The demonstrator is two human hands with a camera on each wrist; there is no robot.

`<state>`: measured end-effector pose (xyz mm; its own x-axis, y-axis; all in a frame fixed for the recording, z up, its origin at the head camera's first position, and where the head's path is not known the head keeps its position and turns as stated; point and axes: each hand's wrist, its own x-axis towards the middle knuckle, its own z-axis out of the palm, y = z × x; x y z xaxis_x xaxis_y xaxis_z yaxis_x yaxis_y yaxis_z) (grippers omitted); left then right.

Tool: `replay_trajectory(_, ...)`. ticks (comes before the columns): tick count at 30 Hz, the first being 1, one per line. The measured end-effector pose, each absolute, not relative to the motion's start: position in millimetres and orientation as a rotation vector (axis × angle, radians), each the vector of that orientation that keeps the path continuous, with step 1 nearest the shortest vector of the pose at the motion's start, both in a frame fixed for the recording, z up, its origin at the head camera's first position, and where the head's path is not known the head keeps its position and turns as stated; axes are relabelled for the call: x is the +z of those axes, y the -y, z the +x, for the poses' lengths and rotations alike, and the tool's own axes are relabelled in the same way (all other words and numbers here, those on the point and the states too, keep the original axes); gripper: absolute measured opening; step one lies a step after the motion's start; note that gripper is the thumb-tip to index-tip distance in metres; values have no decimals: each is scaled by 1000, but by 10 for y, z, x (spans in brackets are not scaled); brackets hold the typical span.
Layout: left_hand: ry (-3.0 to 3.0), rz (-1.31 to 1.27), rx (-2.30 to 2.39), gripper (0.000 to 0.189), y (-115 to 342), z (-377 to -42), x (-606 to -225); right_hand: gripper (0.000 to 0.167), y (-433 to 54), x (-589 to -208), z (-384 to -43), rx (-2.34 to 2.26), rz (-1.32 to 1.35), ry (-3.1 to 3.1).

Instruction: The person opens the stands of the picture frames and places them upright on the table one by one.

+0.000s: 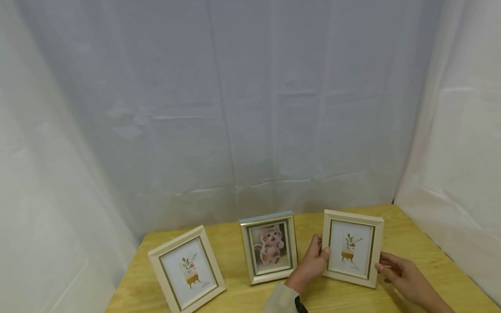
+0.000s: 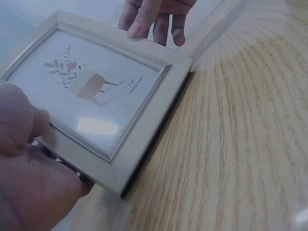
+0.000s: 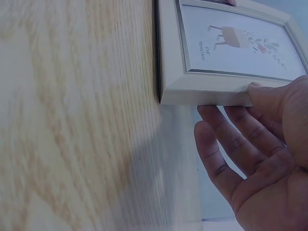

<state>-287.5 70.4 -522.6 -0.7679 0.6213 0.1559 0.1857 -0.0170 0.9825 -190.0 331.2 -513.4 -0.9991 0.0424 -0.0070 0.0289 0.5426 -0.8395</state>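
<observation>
A cream picture frame with a plant print stands on the wooden table at the right, between both hands. My left hand grips its left side, thumb over the front border and fingers behind. On the opposite side my right hand pinches the edge, its thumb on the border and fingertips at the back, as the right wrist view shows. The frame's lower edge sits right at the tabletop in the left wrist view. Its back is hidden.
A gold-silver picture frame with a kitten picture stands in the middle, close to my left forearm. Further left, a second cream picture frame stands angled. White sheeting hangs behind the wooden table and along both sides.
</observation>
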Motion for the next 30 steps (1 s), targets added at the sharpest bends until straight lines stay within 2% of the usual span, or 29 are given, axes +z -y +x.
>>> replay_trajectory(9,-1918,805,1902,28,-715,-2896,-5226,64,-3285,-5123,-1917,1530,-82,2751)
replay_trajectory(18,-1921,772,1913,28,-697,-2888,-5234,59,-3273,-5158,-1917,1553,-56,2735)
replay_trajectory(30,-2109,702,1971,39,-698,-2839,-5172,58,-3308,-5190,-1912,1544,-52,2763)
